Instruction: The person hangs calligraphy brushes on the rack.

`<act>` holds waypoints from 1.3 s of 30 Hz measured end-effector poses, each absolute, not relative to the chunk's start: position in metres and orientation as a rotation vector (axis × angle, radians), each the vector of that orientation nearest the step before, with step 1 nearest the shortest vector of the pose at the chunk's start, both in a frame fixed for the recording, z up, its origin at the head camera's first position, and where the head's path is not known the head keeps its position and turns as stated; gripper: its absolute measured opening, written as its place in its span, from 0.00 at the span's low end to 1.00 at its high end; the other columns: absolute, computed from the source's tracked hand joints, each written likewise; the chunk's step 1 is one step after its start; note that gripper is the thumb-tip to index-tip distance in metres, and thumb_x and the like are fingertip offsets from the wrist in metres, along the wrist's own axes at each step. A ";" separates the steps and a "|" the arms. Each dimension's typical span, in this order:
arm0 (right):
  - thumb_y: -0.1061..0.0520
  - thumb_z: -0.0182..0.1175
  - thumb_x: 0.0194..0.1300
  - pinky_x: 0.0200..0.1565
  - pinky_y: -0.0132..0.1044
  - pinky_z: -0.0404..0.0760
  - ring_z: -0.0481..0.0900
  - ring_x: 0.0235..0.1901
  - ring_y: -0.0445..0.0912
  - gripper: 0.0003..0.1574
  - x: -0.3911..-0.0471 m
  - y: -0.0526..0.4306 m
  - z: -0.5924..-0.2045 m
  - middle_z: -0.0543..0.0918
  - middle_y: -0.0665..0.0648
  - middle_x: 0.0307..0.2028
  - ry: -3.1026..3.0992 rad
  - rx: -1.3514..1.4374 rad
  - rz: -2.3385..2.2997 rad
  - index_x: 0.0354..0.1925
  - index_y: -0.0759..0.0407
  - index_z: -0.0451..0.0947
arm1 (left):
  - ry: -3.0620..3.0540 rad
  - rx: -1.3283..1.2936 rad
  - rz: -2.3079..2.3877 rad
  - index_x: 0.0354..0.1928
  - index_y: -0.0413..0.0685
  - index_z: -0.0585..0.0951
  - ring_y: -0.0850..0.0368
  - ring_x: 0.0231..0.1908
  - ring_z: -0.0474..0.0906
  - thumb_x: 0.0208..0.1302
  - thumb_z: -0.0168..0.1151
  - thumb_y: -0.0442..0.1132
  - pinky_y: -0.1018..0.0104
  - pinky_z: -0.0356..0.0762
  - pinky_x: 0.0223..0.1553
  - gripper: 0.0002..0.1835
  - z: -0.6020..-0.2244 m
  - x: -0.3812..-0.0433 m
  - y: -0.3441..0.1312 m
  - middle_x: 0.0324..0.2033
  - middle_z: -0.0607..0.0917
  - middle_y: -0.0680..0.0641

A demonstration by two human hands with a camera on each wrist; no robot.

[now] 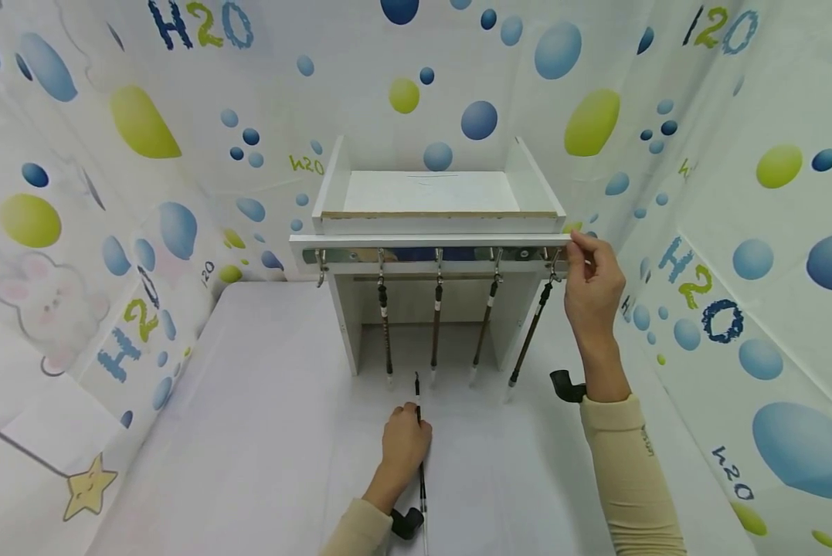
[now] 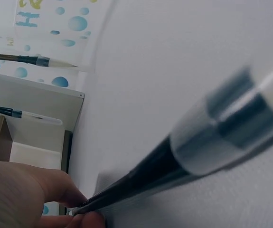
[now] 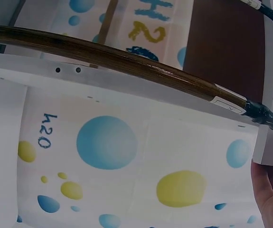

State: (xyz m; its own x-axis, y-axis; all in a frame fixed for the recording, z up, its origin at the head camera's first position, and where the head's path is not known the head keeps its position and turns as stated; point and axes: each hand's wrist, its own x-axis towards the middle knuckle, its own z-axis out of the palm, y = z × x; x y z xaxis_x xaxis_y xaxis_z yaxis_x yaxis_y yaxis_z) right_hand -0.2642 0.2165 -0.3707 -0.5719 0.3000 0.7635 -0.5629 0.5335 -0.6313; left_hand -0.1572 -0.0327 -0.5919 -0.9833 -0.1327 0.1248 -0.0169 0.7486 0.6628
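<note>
On the white tabletop, my left hand (image 1: 405, 444) pinches a calligraphy brush (image 1: 418, 390) between thumb and fingers. The brush's hanging loop points toward the rack, its bristle end toward me. In the left wrist view, the brush (image 2: 150, 171) runs large and blurred from the fingertips. My right hand (image 1: 595, 282) grips the right end of the front board (image 1: 429, 240) of a white rack. Several dark-handled brushes with pale bristles hang from hooks below that board, the rightmost brush (image 1: 530, 340) close by my right hand. The leftmost hook (image 1: 321, 266) carries no brush.
Above the front board, the rack has an open-topped tray (image 1: 438, 224). A side panel (image 1: 346, 324) stands on the tabletop (image 1: 263, 432) behind the hanging brushes. White curtains (image 1: 360, 93) with blue and green dots surround the table at the back and sides.
</note>
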 end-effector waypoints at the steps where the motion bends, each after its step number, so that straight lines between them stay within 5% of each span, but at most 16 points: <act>1: 0.57 0.58 0.74 0.49 0.19 0.78 0.79 0.45 0.28 0.17 -0.264 0.217 -0.371 0.85 0.60 0.50 -1.850 0.218 1.175 0.54 0.65 0.80 | -2.775 0.125 -1.070 0.41 0.28 0.81 0.55 0.21 0.72 0.55 0.63 0.27 0.64 0.71 0.19 0.12 -0.592 -0.157 -0.033 0.29 0.82 0.38; 7: 0.56 0.58 0.74 0.49 0.19 0.77 0.79 0.46 0.27 0.17 -0.264 0.217 -0.372 0.85 0.60 0.50 -1.856 0.206 1.181 0.55 0.64 0.79 | -2.727 0.134 -1.212 0.44 0.27 0.81 0.57 0.23 0.69 0.53 0.62 0.27 0.68 0.67 0.20 0.15 -0.592 -0.157 -0.037 0.31 0.82 0.39; 15: 0.58 0.58 0.74 0.48 0.18 0.77 0.78 0.44 0.25 0.16 -0.265 0.216 -0.373 0.85 0.61 0.49 -1.843 0.213 1.177 0.54 0.66 0.80 | -2.711 0.143 -1.389 0.51 0.31 0.80 0.63 0.14 0.64 0.56 0.60 0.31 0.72 0.59 0.15 0.19 -0.587 -0.154 -0.045 0.17 0.79 0.51; 39: 0.58 0.59 0.73 0.45 0.16 0.75 0.77 0.43 0.24 0.15 -0.264 0.216 -0.372 0.86 0.60 0.49 -1.838 0.199 1.169 0.54 0.62 0.81 | -2.454 0.023 -1.508 0.57 0.44 0.79 0.66 0.22 0.73 0.63 0.58 0.32 0.72 0.71 0.20 0.20 -0.504 -0.129 -0.062 0.34 0.83 0.49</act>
State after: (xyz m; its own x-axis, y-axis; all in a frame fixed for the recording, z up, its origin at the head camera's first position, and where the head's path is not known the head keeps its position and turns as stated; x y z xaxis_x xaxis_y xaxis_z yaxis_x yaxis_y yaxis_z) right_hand -0.2636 0.2157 -0.3719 -0.5654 0.3157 0.7620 -0.5565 0.5359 -0.6349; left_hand -0.1287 -0.0615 -0.5045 -0.9660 -0.1483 0.2118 0.1220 0.4608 0.8791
